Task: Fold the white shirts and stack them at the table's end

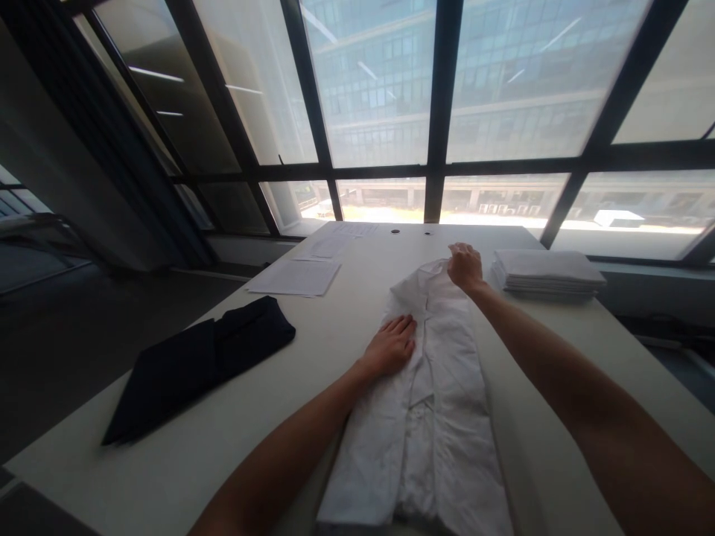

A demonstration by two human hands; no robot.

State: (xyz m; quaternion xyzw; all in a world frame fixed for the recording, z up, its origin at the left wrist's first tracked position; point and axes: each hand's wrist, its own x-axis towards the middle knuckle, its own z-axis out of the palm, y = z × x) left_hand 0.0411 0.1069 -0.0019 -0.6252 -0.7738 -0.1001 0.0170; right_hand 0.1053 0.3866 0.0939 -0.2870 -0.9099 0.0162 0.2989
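A white shirt point(455, 387) lies lengthwise before me, its two sides folded inward so that their edges meet loosely along the middle. Small creases run over the cloth. My left hand point(394, 344) rests flat on its left half, fingers stretched out. At the far right corner, my right hand point(465, 266) is closed in a pinch on the shirt's edge. The fingertips of that hand are partly hidden. The near end of the shirt runs out of the bottom of the view.
Dark folded trousers point(215, 353) lie to the left on the white table point(268, 439). Paper sheets point(299, 277) are spread at the far left. A stack of folded white cloth point(547, 269) sits at the far right. Windows point(380, 82) stand behind the table.
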